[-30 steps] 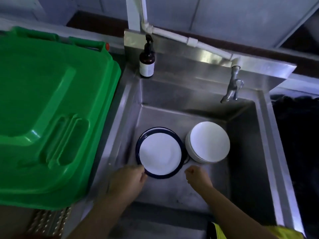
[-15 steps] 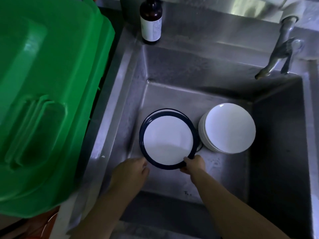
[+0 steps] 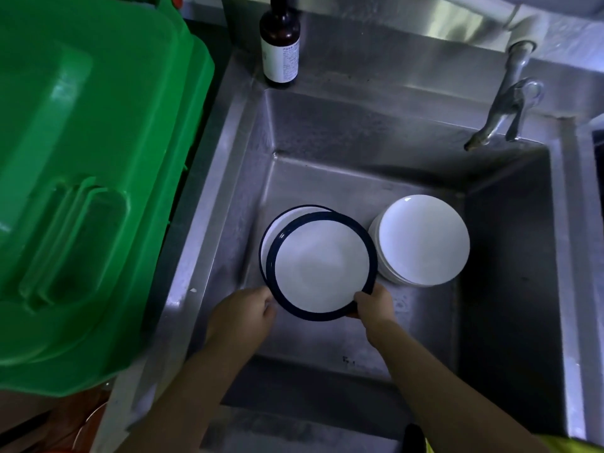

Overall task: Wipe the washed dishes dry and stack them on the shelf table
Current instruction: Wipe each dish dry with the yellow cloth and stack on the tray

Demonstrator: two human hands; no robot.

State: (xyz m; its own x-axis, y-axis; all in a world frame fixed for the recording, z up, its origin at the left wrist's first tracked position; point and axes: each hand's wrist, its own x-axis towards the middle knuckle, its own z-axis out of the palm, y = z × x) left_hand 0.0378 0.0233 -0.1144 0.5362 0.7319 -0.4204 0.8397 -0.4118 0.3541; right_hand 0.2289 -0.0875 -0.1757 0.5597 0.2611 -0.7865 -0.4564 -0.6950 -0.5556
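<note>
Bin (image 3: 81, 191): a green lid is seen left of the sink; no writing is made out on it.
Left hand (image 3: 242, 313): its fingers are curled onto the near-left rim of the top plate, which it grips.
Bottle (image 3: 280, 44): a brown bottle stands upright on the back ledge. A pale label with small print is carried; the print is too fine to be read and no brand can be told.
Sink (image 3: 359, 152): steel, deep. A small dark mark is seen on the near floor and cannot be read.
Lower plate (image 3: 277, 225): a second blue-rimmed plate lies flat on the sink floor, under the top plate and offset to the back-left, so only a crescent is shown.
Top plate (image 3: 322, 266): blue-rimmed, face up, and held at its near edge only, so it extends away from both hands toward the back wall. Whether it is lifted clear of the lower plate cannot be told.
Right hand (image 3: 374, 304): the near-right rim is pinched, thumb on top.
Nearer hand: neither; the rim is met by both at about the same depth.
Coming move: it is judged that the plate is to be drawn up and back toward the body for wiping.
Stack (image 3: 425, 240): plain white plates are piled just beside the top plate's right rim, unmarked.
Tap (image 3: 503, 109): it is mounted at the back right, spout down; no water is seen.
</note>
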